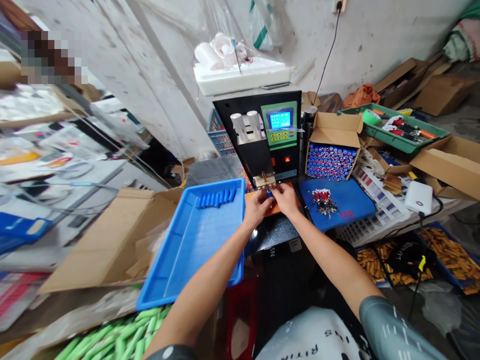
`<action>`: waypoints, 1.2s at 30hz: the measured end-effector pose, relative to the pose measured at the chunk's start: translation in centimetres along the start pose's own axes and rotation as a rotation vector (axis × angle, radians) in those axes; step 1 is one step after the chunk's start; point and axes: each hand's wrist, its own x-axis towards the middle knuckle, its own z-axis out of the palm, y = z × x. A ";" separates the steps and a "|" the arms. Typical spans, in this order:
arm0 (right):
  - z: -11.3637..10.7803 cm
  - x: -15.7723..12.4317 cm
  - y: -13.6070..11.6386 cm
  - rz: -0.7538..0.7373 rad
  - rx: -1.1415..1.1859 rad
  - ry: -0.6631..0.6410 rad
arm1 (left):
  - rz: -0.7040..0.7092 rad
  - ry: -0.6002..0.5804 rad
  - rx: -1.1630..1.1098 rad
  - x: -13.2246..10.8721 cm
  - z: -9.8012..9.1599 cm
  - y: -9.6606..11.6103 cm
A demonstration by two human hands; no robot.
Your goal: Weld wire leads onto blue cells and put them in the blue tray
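My left hand (257,206) and my right hand (285,199) meet under the welding pins (265,180) of a black spot-welding machine (262,131), over an orange pad (277,207). Both hands are closed in a pinch on a small blue battery cell (269,192) held beneath the pins. A blue tray (187,250) to the left holds a row of blue cells (216,198) near its far edge.
An open carton of blue cells (330,160) stands right of the machine. A blue mat (337,202) carries red-wired parts (323,200). A green tray (393,130) with tools sits far right. Green cells (112,340) lie lower left beside cardboard (112,240). Bins of brown parts (450,255) sit lower right.
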 end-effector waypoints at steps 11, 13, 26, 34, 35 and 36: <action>0.1 0.0 0.2 -0.005 0.017 -0.003 | -0.021 0.003 0.004 0.0 -0.1 -0.5; 0.1 0.0 0.2 -0.010 0.014 -0.003 | -0.022 0.008 0.008 0.0 -0.1 -0.3; -0.5 0.5 2.2 -0.096 0.037 -0.096 | -0.051 -0.017 -0.036 0.0 0.0 -0.3; -1.6 0.4 2.9 -0.098 -0.057 -0.213 | 0.007 -0.001 0.021 0.0 0.0 -0.5; -1.7 0.3 2.8 -0.091 -0.075 -0.216 | 0.001 -0.007 0.024 0.0 0.0 -0.6; -1.7 0.3 2.7 -0.083 -0.092 -0.215 | -0.009 -0.011 0.029 0.0 0.0 -0.7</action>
